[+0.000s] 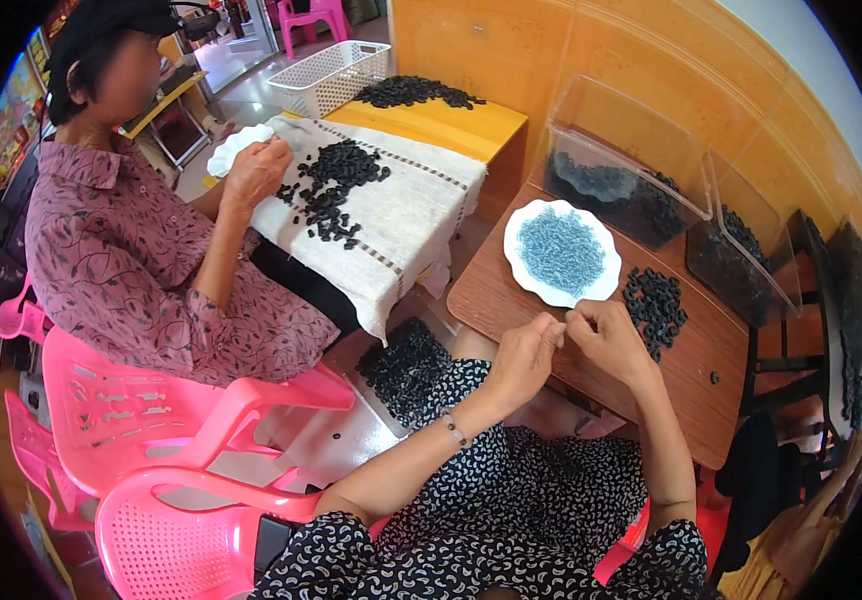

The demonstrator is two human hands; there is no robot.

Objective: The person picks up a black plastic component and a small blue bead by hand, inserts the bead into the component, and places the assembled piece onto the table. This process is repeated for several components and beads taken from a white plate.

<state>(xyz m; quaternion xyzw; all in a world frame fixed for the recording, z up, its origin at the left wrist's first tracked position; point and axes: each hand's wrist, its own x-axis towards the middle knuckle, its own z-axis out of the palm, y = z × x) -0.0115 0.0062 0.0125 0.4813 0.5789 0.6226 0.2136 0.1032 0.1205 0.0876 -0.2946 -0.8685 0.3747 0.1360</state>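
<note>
My left hand [528,362] and my right hand [606,338] meet just in front of a white scalloped plate [526,283]. The fingertips of both are pinched close together, and whatever they grip is too small to make out. Small translucent bluish pieces [563,248] are heaped on the plate. Just right of the plate, near my right hand, lies a pile of small black curved parts [655,308] on the brown wooden table [591,365].
Clear plastic bins [631,135] of black parts stand at the table's back. Left, a co-worker [151,240] sits by a cloth-covered table [411,200] with black pieces [336,180]. A heap of black parts [406,370] lies low between the tables, near a pink chair [191,520].
</note>
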